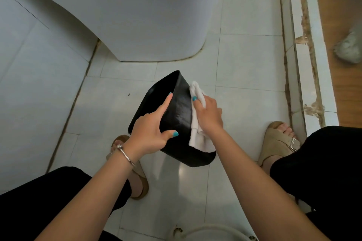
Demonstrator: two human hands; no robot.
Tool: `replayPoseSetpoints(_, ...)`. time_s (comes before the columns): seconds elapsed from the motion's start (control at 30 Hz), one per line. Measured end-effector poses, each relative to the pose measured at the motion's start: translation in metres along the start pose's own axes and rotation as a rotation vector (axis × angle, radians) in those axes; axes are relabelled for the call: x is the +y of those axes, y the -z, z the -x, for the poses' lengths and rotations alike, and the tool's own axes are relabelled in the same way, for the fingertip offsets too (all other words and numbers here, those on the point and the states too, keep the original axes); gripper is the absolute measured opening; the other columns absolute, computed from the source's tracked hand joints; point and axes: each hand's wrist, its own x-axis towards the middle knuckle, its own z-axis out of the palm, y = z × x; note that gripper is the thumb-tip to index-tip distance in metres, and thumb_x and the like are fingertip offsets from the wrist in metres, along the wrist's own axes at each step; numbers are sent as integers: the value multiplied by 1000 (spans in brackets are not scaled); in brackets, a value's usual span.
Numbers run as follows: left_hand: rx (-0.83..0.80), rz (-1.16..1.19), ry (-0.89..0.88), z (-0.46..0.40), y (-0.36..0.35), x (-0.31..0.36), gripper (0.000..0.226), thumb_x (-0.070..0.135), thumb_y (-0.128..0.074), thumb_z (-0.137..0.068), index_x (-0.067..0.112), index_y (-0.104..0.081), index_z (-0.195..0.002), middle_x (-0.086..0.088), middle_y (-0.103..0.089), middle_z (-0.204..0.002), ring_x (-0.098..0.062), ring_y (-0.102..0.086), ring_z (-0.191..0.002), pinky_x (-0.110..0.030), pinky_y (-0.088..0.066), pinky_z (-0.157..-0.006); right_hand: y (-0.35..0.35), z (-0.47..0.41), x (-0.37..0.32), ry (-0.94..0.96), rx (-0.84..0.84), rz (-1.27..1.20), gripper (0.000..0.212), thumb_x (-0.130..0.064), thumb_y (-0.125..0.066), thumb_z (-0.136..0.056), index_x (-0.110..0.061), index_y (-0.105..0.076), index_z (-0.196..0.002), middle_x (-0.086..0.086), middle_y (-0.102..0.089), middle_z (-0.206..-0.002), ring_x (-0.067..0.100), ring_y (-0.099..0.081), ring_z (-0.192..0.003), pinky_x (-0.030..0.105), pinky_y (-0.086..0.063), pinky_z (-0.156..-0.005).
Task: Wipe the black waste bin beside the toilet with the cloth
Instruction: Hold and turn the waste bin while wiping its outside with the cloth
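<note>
The toilet [137, 15] stands ahead of me at the far edge of the tiled floor [244, 60], and I squat in front of it with the black waste bin [176, 115] lifted between my knees. The bin is tipped over — its open mouth points away and to the left, toward the toilet's base, while its closed bottom comes back toward me and to the right; that slant is its long axis. My left hand [148, 135] grips the near left side, thumb pressed across the wall facing me, index finger stretched out along the rim. My right hand [209, 115] is bunched around the white cloth [197, 133], pressing it flat against the bin's right-hand wall, so the cloth lies between palm and plastic. That wall runs lengthwise under the cloth — I judge the next stroke should follow it, mouth to bottom, with the left hand bracing against the push.
</note>
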Motion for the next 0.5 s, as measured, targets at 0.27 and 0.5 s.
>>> replayPoseSetpoints(0.27, 2, -35, -27, 8, -3, -2, 108, 37, -75, -77, 57, 12, -139, 0, -62, -65, -12, -47, -45, -33, -50, -50, 2, 6, 14, -199, 53, -35, 43, -50, -34, -96, -31, -53, -130, 2, -55, -126, 34, -43, -118, 37, -33, -80)
replayPoseSetpoints(0.5, 9, -26, -31, -1, -8, 10, 104, 29, -71, -77, 50, 3, -146, 6, -53, -54, -10, -51, -48, -23, -41, -43, 3, 36, -59, -34, 14, -177, 52, -46, -36, -89, -40, -37, -141, -7, -44, -138, 26, -34, -122, 38, -35, -81)
